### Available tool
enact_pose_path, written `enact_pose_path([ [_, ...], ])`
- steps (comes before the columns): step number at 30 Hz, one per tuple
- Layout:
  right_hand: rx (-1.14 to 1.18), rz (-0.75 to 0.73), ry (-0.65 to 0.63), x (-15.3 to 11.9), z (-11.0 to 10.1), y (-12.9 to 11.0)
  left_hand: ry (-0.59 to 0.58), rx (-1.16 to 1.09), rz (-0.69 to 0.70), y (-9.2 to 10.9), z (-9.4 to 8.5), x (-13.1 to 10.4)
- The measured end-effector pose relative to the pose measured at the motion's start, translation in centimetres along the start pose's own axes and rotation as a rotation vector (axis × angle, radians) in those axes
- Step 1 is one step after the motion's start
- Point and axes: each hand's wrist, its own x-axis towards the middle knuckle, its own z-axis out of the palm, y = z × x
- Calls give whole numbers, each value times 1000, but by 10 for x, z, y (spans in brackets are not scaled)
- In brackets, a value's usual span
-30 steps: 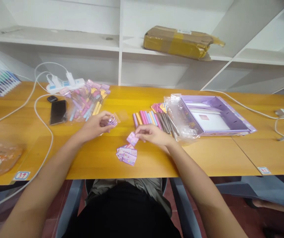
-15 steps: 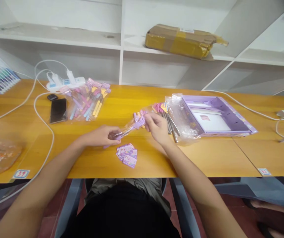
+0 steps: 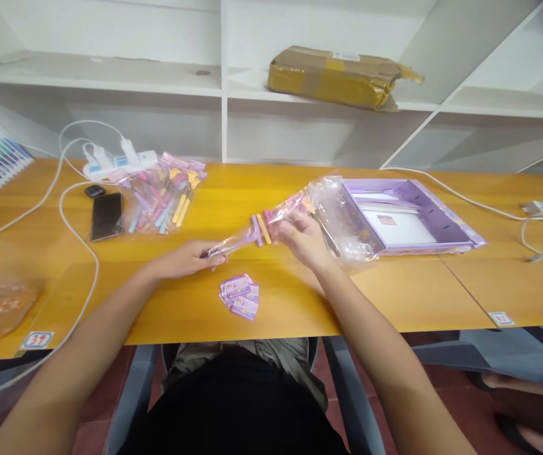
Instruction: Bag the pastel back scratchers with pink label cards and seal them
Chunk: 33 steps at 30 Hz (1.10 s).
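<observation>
My left hand (image 3: 190, 258) is closed round the lower end of a long clear plastic bag (image 3: 228, 245) with a slim purple back scratcher inside. My right hand (image 3: 305, 239) has its fingers pinched at the bag's other end, where pink shows through the film. Behind the bag lie a few short handles, including a yellow handle (image 3: 264, 229). Hand-shaped scratcher heads (image 3: 308, 203) and metal rods are partly hidden behind my right hand. A small pile of purple printed cards (image 3: 244, 307) lies in front, between my hands.
Bagged back scratchers (image 3: 160, 196) lie at the back left, beside a phone (image 3: 107, 216) and a power strip (image 3: 120, 163). A purple box (image 3: 456, 237) with crumpled plastic (image 3: 342, 221) stands to the right. A white cable (image 3: 92, 272) crosses the left side. A taped carton (image 3: 333, 76) rests on the shelf.
The purple hand-shaped head that showed between my hands is no longer plainly visible. The bag now stretches up past my right fingers, and the handles behind it show more. The view has shifted slightly.
</observation>
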Motion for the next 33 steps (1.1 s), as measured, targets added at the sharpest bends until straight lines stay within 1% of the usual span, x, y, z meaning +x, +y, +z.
enact_pose_path([
  [1, -31, -14, -54, 1, 2, -1, -6, -5, 2, 0, 1, 1],
  [2, -57, -43, -37, 3, 1, -2, -15, -11, 1, 1, 1, 1],
  [3, -74, -81, 39, 5, -3, -3, -21, -12, -2, 1, 1, 1],
  [4, -85, -119, 141, 8, -10, -5, -21, -6, -6, 2, 2, 2],
  [6, -115, -175, 341, 14, -38, -8, -3, 24, -16, 5, 2, 2],
  [9, -194, -215, 482, 21, -95, -13, 49, 60, -25, 10, 2, 2],
  [11, -199, -211, 585, 23, -128, -15, 68, 54, -12, 12, 3, 2],
  [13, -223, -147, 689, 24, -149, -14, 65, 36, 13, 12, 3, 1],
  [14, -285, -94, 710, 24, -156, -12, 61, 26, 26, 11, 4, 1],
  [15, -391, -37, 700, 24, -159, -9, 57, 21, 37, 9, 4, 1],
  [19, -1008, 246, 500, 26, -159, 9, 54, 45, 52, 2, 6, 2],
  [21, -1183, 409, 440, 28, -158, 21, 67, 63, 57, 0, 7, 4],
  [22, -1229, 469, 424, 29, -157, 27, 78, 72, 57, 0, 7, 4],
  [23, -1259, 499, 415, 30, -157, 32, 90, 82, 51, 0, 8, 4],
  [24, -1284, 498, 417, 30, -157, 36, 104, 94, 40, 0, 8, 5],
  [26, -1321, 413, 468, 31, -155, 39, 132, 125, 20, 0, 8, 5],
  [28, -1310, 258, 555, 31, -148, 36, 163, 157, 33, 0, 8, 5],
  [29, -1265, 171, 576, 31, -141, 32, 183, 172, 49, 1, 9, 5],
  [30, -1188, 92, 553, 31, -131, 28, 206, 183, 66, 1, 10, 5],
  [31, -1085, 24, 472, 30, -119, 24, 233, 191, 72, 1, 12, 5],
  [32, -962, -26, 337, 28, -103, 19, 260, 196, 63, 1, 13, 5],
  [33, -833, -58, 150, 26, -85, 15, 282, 200, 45, 1, 16, 6],
])
